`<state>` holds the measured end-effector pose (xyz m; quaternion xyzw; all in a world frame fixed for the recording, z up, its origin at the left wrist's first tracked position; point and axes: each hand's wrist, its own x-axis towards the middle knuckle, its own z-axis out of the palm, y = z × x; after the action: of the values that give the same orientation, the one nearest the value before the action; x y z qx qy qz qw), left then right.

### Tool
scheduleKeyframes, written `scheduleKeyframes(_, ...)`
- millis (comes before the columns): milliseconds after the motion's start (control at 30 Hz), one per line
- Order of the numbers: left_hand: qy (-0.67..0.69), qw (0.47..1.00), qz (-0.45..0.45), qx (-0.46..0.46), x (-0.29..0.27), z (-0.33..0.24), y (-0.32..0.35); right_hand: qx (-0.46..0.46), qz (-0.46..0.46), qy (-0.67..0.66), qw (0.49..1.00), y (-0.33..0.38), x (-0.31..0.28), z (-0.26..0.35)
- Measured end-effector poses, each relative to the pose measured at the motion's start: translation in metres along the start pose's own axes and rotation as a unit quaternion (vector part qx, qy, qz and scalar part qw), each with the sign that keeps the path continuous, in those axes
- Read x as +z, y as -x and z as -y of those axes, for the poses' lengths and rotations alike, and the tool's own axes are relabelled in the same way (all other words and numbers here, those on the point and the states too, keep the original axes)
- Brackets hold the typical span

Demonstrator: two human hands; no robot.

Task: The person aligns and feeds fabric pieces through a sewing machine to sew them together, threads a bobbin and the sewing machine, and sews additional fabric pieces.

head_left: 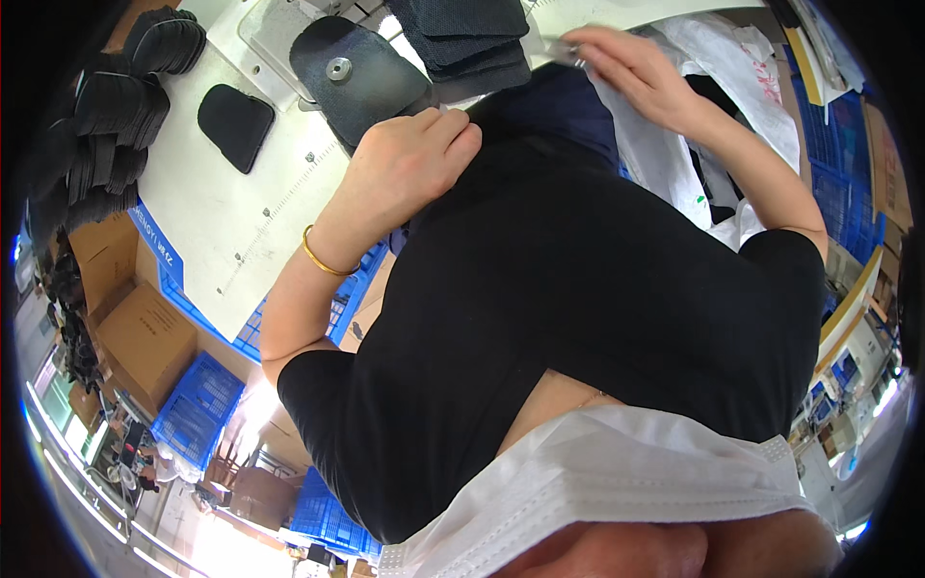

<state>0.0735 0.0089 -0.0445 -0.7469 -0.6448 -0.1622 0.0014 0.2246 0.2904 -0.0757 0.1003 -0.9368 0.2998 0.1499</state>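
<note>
My left hand (414,166) is at the table's front edge, its fingers curled against the lower edge of a dark grey rounded fabric pad (371,82). Whatever those fingers may grip is hidden beneath them. A round metal piece with a hole (338,69) shows on the pad. To the right, my right hand (641,75) is raised with a small silvery metal tool (564,51) between thumb and fingers; motion blurs it, so its kind is unclear. Between the hands lies a stack of black fabric pads (467,43). One black pad (236,125) rests alone at the left.
White sewing machine parts (275,43) stand behind the pad on the white table (207,217). Piles of black pads (120,106) line its left edge. A white plastic bag (718,58) hangs at the right. Blue crates (198,405) and cardboard boxes (145,337) stand at lower left.
</note>
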Motion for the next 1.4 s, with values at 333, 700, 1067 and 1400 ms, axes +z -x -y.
scheduleKeyframes(333, 0.007, 1.000, -0.008, 0.016, -0.001, -0.008, -0.003, 0.185, 0.171, -0.319, 0.914, -0.038, 0.015, 0.058)
scheduleKeyframes(700, 0.060, 0.995, -0.076, 0.024, -0.024, 0.001, -0.005, 0.016, -0.084, 0.305, 0.949, -0.150, 0.054, -0.016)
scheduleKeyframes(1067, 0.040, 0.994, -0.100, 0.033, -0.039, 0.010, 0.016, -0.058, -0.159, 0.353, 0.920, -0.166, 0.073, -0.036)
scheduleKeyframes(1400, 0.025, 0.972, -0.229, 0.043, -0.041, 0.027, 0.033, 0.000, -0.193, 0.272, 0.943, -0.138, 0.043, 0.023)
